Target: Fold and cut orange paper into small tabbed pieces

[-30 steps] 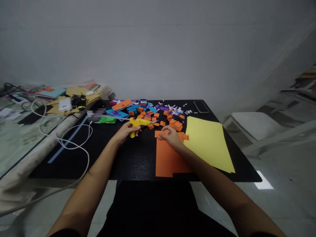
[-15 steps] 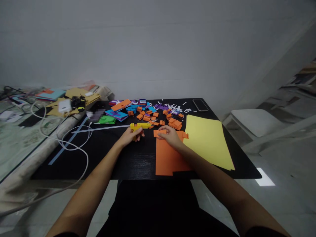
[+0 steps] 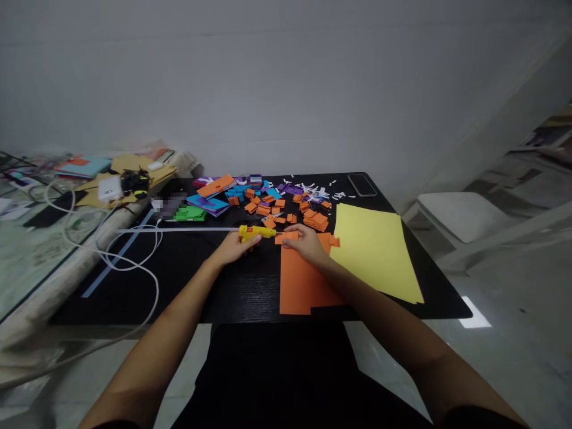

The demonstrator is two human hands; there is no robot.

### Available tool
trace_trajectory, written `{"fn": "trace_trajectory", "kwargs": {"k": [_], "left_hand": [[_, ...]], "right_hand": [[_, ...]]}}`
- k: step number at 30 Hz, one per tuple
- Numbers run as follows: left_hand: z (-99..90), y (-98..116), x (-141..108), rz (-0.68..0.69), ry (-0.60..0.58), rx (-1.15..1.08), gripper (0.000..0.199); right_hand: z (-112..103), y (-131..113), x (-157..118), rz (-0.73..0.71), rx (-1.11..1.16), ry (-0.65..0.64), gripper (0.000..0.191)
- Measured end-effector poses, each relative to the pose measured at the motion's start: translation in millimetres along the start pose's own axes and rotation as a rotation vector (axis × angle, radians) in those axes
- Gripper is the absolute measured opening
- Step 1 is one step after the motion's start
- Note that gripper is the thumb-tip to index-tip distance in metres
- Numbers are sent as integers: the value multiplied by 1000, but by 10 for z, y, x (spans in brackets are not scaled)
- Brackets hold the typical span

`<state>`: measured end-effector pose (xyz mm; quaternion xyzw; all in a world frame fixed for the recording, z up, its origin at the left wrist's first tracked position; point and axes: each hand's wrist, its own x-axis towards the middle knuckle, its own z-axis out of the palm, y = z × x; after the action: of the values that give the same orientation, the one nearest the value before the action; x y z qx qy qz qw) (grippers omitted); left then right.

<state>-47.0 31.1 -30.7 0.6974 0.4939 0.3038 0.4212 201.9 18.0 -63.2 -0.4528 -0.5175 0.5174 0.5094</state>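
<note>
My left hand (image 3: 234, 247) is closed around a yellow glue gun (image 3: 257, 232), with a long pale glue stick (image 3: 196, 229) trailing from its back to the left. The gun's nozzle points right and reaches the left edge of a small orange paper piece (image 3: 289, 236). Fingers of my right hand (image 3: 307, 241) pinch that piece from the right. Below it lies a larger orange sheet (image 3: 295, 280), partly covered by my right forearm. Whether any glue is on the piece is too small to tell.
Small folded orange pieces (image 3: 316, 220), blue and purple papers and white scraps lie behind my hands. Yellow sheets (image 3: 370, 250) are at the right, a phone (image 3: 361, 185) at the back right. A white cable (image 3: 152, 283) loops at the left.
The glue gun in my left hand has moved right, so its nozzle now meets the orange piece. The glue stick lies more level. My right hand still holds the piece.
</note>
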Motion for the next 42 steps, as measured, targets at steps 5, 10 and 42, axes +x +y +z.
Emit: {"fn": "trace_trajectory", "kwargs": {"k": [5,10,42], "left_hand": [[17,1,-9,32,-11,25,51],[25,-2,-3,60,-15,42,50],[-88,-12,10,83,51,74,47]], "right_hand": [[23,34,15,-1,37,-16,38],[37,43,19,-3,58,-32,40],[-47,-67,-19,-52,-141,70,31]]}}
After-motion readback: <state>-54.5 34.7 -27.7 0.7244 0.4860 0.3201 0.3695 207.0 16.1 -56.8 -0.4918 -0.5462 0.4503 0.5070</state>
